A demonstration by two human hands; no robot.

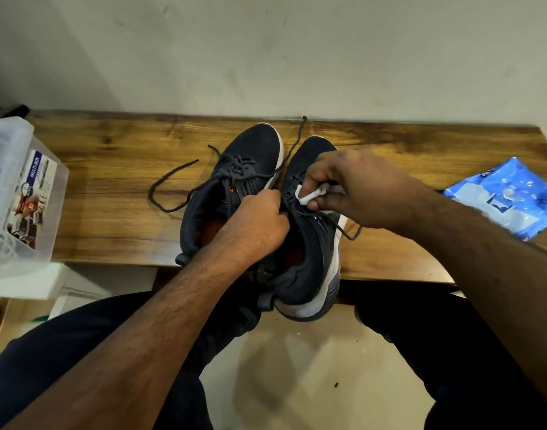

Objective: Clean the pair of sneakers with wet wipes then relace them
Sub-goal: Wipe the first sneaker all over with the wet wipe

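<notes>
Two dark navy sneakers with white soles lie side by side on a wooden bench [117, 193], toes toward the wall. The left sneaker [235, 172] has loose laces [169, 181] trailing left. The right sneaker [312, 249] overhangs the bench's front edge. My left hand [259, 221] grips the right sneaker at its tongue and lace area. My right hand [346, 184] pinches a crumpled white wet wipe [309, 197] against that shoe's laces.
A blue pack of wet wipes [508, 197] lies at the bench's right end. A clear plastic storage box [20, 187] with a printed label stands at the left end. A pale wall backs the bench. My dark-trousered knees are below, over a beige floor.
</notes>
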